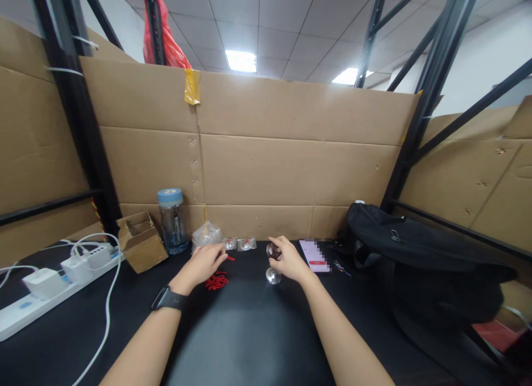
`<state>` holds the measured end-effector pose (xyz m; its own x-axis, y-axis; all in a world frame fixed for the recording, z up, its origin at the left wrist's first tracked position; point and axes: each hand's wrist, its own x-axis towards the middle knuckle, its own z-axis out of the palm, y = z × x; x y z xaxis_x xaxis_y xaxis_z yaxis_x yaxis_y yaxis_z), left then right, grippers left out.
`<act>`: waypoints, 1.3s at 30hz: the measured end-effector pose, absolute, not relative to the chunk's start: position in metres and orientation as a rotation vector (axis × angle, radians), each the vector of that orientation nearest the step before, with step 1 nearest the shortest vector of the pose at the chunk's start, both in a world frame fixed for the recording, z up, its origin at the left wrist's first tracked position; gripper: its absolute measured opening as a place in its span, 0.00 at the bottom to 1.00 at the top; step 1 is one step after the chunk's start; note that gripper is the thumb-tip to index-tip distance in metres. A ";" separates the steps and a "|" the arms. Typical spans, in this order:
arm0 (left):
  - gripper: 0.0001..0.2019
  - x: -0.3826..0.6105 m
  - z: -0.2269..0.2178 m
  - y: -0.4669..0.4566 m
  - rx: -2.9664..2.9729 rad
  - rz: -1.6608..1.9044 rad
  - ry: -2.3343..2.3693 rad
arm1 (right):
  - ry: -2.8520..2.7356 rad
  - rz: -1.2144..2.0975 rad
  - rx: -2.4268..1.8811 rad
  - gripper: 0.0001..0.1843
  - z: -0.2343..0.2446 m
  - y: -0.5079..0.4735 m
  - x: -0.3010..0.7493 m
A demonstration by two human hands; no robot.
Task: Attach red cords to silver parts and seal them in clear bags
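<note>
My right hand [287, 258] has its thumb and fingers curled round a small round dark-brown piece with a shiny rim [273, 251]. Just below it, a shiny silver round piece [273, 276] rests on the black table; whether the two are joined I cannot tell. My left hand [206, 262], with a dark watch at the wrist, hovers palm down over a bundle of red cord [216, 281]. Its fingers are stretched out, and a short red strand [231, 258] shows by the fingertips. Behind the hands lie small clear-wrapped packets [246, 244].
A crumpled clear plastic bag [206, 234], a blue-lidded bottle [173, 222] and an opened cardboard box [143, 245] stand left. A white power strip [54, 294] trails cables. To the right are a phone [316, 257], keys [342, 269] and a black backpack [424, 253]. Cardboard walls [257, 170] enclose the table.
</note>
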<state>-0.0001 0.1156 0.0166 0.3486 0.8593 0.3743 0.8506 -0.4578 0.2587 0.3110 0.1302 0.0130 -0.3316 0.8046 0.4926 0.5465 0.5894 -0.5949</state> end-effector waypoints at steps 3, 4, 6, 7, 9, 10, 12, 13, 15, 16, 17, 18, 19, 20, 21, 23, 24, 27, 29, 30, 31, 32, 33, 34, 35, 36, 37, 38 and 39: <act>0.16 -0.021 0.018 0.117 2.504 0.586 1.560 | -2.055 0.499 -1.115 0.34 0.015 0.137 0.330; 0.17 -0.026 0.018 0.118 2.481 0.529 1.541 | -2.094 0.562 -1.128 0.32 0.015 0.137 0.335; 0.18 -0.032 0.017 0.118 2.435 0.431 1.523 | -2.207 0.697 -1.146 0.27 0.015 0.137 0.339; 0.19 -0.033 0.016 0.119 2.420 0.415 1.533 | -2.262 0.745 -1.155 0.26 0.015 0.136 0.339; 0.20 -0.033 0.014 0.121 2.425 0.493 1.630 | -2.329 0.776 -1.192 0.25 0.013 0.135 0.338; 0.20 -0.032 0.012 0.122 2.438 0.586 1.728 | -2.342 0.770 -1.214 0.25 0.013 0.134 0.337; 0.18 -0.030 0.006 0.126 2.451 0.785 1.954 | -2.356 0.749 -1.245 0.24 0.012 0.133 0.335; 0.17 -0.029 0.002 0.128 2.448 0.844 2.041 | -2.361 0.744 -1.249 0.24 0.011 0.133 0.334; 0.15 -0.028 -0.007 0.131 2.448 0.838 2.099 | -2.369 0.741 -1.244 0.23 0.011 0.133 0.334; 0.15 -0.027 -0.011 0.133 2.458 0.801 2.078 | -2.371 0.736 -1.241 0.23 0.011 0.133 0.334; 0.15 -0.027 -0.015 0.135 2.468 0.766 2.049 | -2.373 0.732 -1.237 0.23 0.011 0.133 0.334; 0.16 -0.026 -0.018 0.136 2.477 0.746 2.022 | -2.376 0.730 -1.233 0.23 0.011 0.133 0.334; 0.17 -0.025 -0.021 0.137 2.488 0.740 2.001 | -2.378 0.731 -1.230 0.22 0.011 0.133 0.334; 0.17 -0.024 -0.022 0.138 2.498 0.743 1.988 | -2.381 0.734 -1.228 0.22 0.011 0.133 0.334; 0.18 -0.022 -0.023 0.139 2.505 0.754 1.987 | -2.383 0.737 -1.226 0.22 0.011 0.132 0.334; 0.21 -0.019 -0.024 0.140 2.517 0.773 2.004 | -2.384 0.736 -1.224 0.22 0.010 0.133 0.334; 0.23 -0.018 -0.023 0.139 2.524 0.774 2.019 | -2.384 0.735 -1.221 0.22 0.010 0.133 0.334; 0.26 -0.013 -0.024 0.138 2.537 0.711 2.069 | -2.380 0.746 -1.216 0.22 0.009 0.134 0.334; 0.28 -0.011 -0.025 0.137 2.535 0.645 2.107 | -2.388 0.756 -1.233 0.23 0.009 0.134 0.334; 0.28 -0.010 -0.025 0.136 2.532 0.617 2.128 | -2.396 0.759 -1.244 0.23 0.009 0.135 0.333; 0.29 -0.009 -0.024 0.135 2.529 0.599 2.151 | -2.406 0.760 -1.255 0.23 0.010 0.135 0.333; 0.29 -0.008 -0.023 0.135 2.522 0.591 2.177 | -2.415 0.760 -1.264 0.23 0.010 0.135 0.333; 0.29 -0.007 -0.022 0.134 2.511 0.591 2.207 | -2.422 0.758 -1.272 0.23 0.010 0.135 0.333; 0.29 -0.007 -0.020 0.133 2.492 0.602 2.245 | -2.426 0.756 -1.281 0.24 0.011 0.134 0.333; 0.29 -0.007 -0.018 0.133 2.468 0.619 2.285 | -2.426 0.751 -1.287 0.24 0.011 0.134 0.333; 0.29 -0.007 -0.016 0.132 2.441 0.638 2.323 | -2.427 0.749 -1.293 0.23 0.011 0.134 0.332; 0.28 -0.007 -0.014 0.131 2.420 0.654 2.352 | -2.427 0.747 -1.293 0.23 0.011 0.134 0.332; 0.28 -0.007 -0.013 0.131 2.406 0.665 2.370 | -2.428 0.747 -1.288 0.23 0.011 0.134 0.332; 0.28 -0.008 -0.012 0.131 2.401 0.669 2.375 | -2.428 0.745 -1.278 0.22 0.011 0.134 0.332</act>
